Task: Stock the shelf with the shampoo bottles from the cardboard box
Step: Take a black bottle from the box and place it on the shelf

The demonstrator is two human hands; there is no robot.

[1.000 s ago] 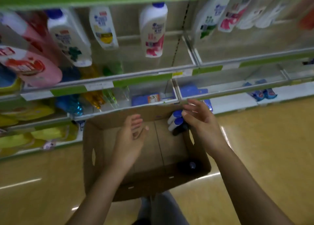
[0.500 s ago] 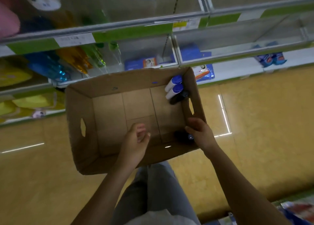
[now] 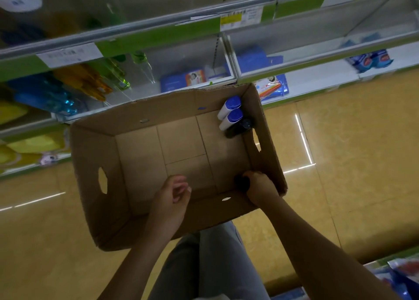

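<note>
Now down in the near right corner of the cardboard box (image 3: 97, 186), right hand (image 3: 260, 186) curled round a dark bottle (image 3: 242, 181), having come back from the far corner a second ago; left hand (image 3: 172, 197) hanging over the near wall, fingers loosely curled, holding nothing; two blue-capped white bottles (image 3: 230, 111) and one more dark bottle (image 3: 239, 127) standing in the far right corner; shelf (image 3: 158, 34) just beyond the box; probably a lift to the shelf next, four bottles left
</note>
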